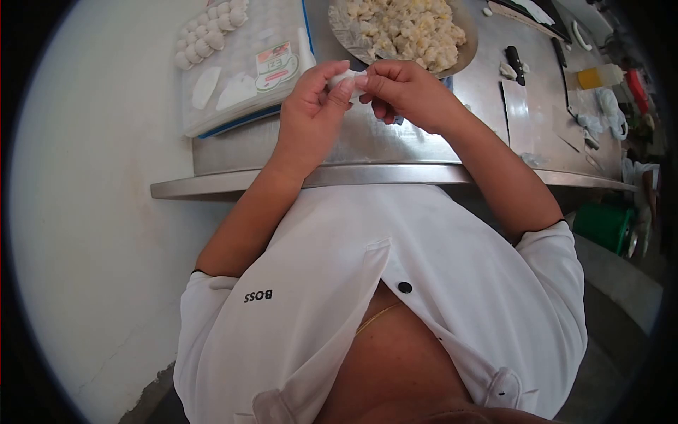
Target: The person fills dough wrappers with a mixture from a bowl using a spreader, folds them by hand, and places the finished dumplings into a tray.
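A small white egg (340,79) sits between my two hands above the steel table. My left hand (316,95) wraps its fingers and thumb around it from the left. From the other side, the thumb and fingertips of my right hand (402,88) pinch at the egg's right end. Just beyond my hands stands a wide metal bowl (462,60) heaped with pale, chunky food mixture (406,32). To the left of my left hand lies a clear plastic egg package (244,88) with a green and white label, and several white eggs (208,32) rest on top of it.
A broad knife (516,99) with a black handle lies on the steel table (240,152) right of the bowl. Farther right are a bottle of yellow liquid (599,76) and a crumpled plastic bag (609,106). A white wall (92,177) borders the left side. A green container (604,227) stands below right.
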`<action>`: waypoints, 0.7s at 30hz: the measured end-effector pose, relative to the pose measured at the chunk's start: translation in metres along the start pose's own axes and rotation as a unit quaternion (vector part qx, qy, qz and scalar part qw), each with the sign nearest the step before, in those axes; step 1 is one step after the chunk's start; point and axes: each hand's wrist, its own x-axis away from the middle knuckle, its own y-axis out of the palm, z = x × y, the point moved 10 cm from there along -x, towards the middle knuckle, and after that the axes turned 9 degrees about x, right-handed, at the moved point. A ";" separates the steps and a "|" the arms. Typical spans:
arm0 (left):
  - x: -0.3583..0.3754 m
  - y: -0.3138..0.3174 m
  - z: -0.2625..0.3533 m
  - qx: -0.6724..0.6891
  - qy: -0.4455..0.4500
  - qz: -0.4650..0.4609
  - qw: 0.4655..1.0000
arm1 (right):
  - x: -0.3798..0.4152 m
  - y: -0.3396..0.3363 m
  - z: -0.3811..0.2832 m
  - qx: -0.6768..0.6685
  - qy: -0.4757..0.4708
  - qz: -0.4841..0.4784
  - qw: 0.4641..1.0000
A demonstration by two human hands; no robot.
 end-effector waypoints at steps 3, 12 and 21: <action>-0.002 0.002 0.011 0.050 0.025 0.014 0.998 | -0.002 -0.003 -0.005 -0.002 -0.029 0.007 1.000; -0.002 0.019 -0.032 0.349 -0.226 -0.131 0.900 | -0.004 -0.005 -0.001 0.083 -0.044 0.025 0.995; -0.003 0.018 -0.035 0.361 -0.232 -0.133 0.893 | -0.005 -0.005 -0.006 0.056 -0.087 0.029 0.994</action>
